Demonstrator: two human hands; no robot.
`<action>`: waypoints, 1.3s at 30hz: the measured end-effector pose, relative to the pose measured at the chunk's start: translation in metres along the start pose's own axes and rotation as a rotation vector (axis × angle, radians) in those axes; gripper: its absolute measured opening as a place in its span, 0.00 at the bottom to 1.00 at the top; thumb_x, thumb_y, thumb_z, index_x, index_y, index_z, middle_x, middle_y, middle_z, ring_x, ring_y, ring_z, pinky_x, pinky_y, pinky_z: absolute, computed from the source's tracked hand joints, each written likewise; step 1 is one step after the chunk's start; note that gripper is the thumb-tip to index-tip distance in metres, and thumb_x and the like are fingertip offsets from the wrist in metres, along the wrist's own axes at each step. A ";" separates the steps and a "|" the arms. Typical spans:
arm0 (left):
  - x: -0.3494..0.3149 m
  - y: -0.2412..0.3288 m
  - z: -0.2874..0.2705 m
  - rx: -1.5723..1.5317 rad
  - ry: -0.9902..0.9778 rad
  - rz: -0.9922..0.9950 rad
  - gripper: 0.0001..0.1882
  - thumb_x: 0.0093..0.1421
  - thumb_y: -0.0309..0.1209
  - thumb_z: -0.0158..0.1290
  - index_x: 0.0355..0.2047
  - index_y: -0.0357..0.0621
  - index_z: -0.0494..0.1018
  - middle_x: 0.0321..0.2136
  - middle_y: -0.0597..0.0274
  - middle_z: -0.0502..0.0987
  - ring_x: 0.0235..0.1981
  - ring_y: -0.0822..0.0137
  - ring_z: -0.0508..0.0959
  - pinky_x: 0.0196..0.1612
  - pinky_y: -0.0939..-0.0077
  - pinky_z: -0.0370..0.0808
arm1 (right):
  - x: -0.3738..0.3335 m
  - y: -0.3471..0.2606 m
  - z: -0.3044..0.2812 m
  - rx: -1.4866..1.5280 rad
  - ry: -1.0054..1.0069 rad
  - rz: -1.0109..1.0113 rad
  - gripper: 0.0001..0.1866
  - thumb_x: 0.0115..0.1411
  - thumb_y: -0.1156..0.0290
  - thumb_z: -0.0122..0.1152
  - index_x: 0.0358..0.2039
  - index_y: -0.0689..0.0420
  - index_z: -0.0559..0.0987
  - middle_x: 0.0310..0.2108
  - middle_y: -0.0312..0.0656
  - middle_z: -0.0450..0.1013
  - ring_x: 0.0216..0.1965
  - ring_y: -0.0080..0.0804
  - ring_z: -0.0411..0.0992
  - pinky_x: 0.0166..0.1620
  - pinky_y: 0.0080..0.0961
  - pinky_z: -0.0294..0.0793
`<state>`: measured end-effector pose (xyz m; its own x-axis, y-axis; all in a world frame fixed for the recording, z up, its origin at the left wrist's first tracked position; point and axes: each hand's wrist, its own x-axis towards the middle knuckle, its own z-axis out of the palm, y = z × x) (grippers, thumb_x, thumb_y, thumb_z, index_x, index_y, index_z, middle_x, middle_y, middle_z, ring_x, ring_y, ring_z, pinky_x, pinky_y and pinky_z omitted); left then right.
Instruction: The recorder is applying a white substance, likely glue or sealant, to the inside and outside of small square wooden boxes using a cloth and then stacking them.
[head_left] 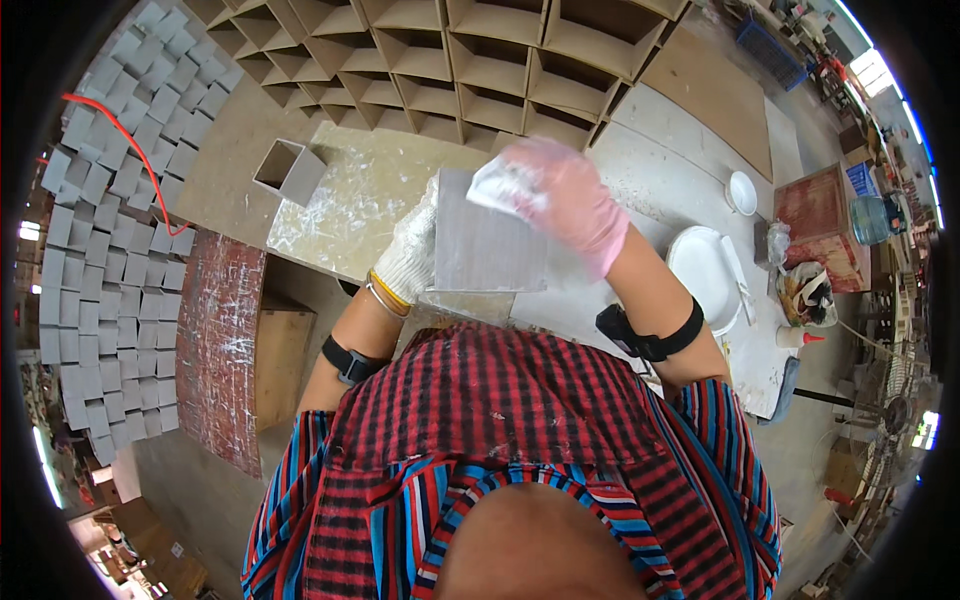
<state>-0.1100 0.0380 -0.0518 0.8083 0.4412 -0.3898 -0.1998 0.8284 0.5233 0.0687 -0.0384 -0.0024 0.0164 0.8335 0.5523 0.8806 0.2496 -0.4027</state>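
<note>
A grey, square-sided box (487,245) stands in front of me at the table's edge, one flat face toward me. My left hand (410,250), in a white knitted glove, grips its left side; the fingertips are hidden behind the box. In a pink rubber glove, my right hand (572,200) is closed on a white cloth (503,188), a folded pad. That cloth lies against the box's upper right part. Farther left on the worktable, a similar grey open-ended box (292,172) rests on its side.
A brown grid of compartments (480,60) rises at the far side. To the right are a white round lid or tray (703,272), a small white bowl (741,192) and a red-tipped bottle (797,337). Many grey boxes (110,300) are stacked at left, beside a red hose (135,145).
</note>
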 end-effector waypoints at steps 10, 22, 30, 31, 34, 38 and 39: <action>0.003 0.020 -0.014 0.013 -0.069 -0.014 0.26 0.59 0.50 0.37 0.48 0.43 0.63 0.43 0.60 0.69 0.41 0.66 0.70 0.44 0.72 0.69 | 0.031 -0.023 0.019 -0.183 -0.074 -0.021 0.14 0.47 0.64 0.55 0.36 0.52 0.74 0.33 0.43 0.72 0.35 0.39 0.70 0.38 0.30 0.70; 0.021 0.032 -0.046 0.083 -0.134 0.011 0.23 0.59 0.46 0.39 0.48 0.43 0.63 0.44 0.59 0.68 0.41 0.68 0.71 0.42 0.72 0.71 | 0.045 -0.048 0.029 -0.148 -0.172 0.047 0.19 0.47 0.64 0.55 0.41 0.53 0.70 0.37 0.45 0.70 0.41 0.41 0.67 0.44 0.33 0.67; 0.013 0.028 -0.034 0.020 -0.102 -0.076 0.23 0.60 0.46 0.36 0.49 0.44 0.62 0.43 0.61 0.69 0.43 0.67 0.70 0.46 0.72 0.68 | 0.074 -0.025 0.030 -0.433 -0.288 0.160 0.13 0.49 0.65 0.53 0.36 0.54 0.73 0.35 0.44 0.71 0.38 0.38 0.69 0.39 0.30 0.69; 0.010 0.030 -0.032 0.016 -0.102 -0.058 0.23 0.60 0.46 0.36 0.49 0.44 0.62 0.43 0.62 0.69 0.43 0.66 0.70 0.46 0.72 0.69 | 0.072 -0.021 0.030 -0.229 -0.154 0.110 0.12 0.49 0.65 0.53 0.34 0.54 0.73 0.31 0.43 0.71 0.34 0.39 0.69 0.37 0.31 0.69; 0.004 0.030 -0.033 0.087 -0.054 0.020 0.23 0.60 0.46 0.37 0.48 0.44 0.63 0.44 0.61 0.69 0.42 0.66 0.70 0.45 0.72 0.69 | 0.060 -0.019 0.036 -0.143 0.073 -0.026 0.12 0.46 0.67 0.56 0.33 0.54 0.74 0.29 0.44 0.71 0.32 0.40 0.69 0.35 0.32 0.69; 0.015 0.030 -0.045 0.029 -0.147 0.071 0.23 0.60 0.45 0.36 0.48 0.43 0.63 0.43 0.60 0.70 0.41 0.66 0.71 0.45 0.71 0.69 | 0.047 -0.032 0.047 -0.234 -0.049 -0.086 0.14 0.43 0.68 0.58 0.33 0.53 0.74 0.30 0.41 0.71 0.34 0.37 0.68 0.34 0.31 0.69; 0.021 0.032 -0.047 0.074 -0.101 0.101 0.23 0.60 0.45 0.36 0.48 0.43 0.63 0.43 0.60 0.70 0.41 0.66 0.71 0.45 0.71 0.69 | 0.043 -0.038 0.048 -0.297 -0.017 -0.177 0.14 0.41 0.67 0.58 0.32 0.52 0.73 0.29 0.38 0.71 0.34 0.36 0.68 0.34 0.30 0.69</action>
<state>-0.1249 0.0898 -0.0786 0.8386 0.4809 -0.2559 -0.2446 0.7522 0.6119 0.0132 0.0116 0.0013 -0.1544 0.7986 0.5817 0.9685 0.2387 -0.0706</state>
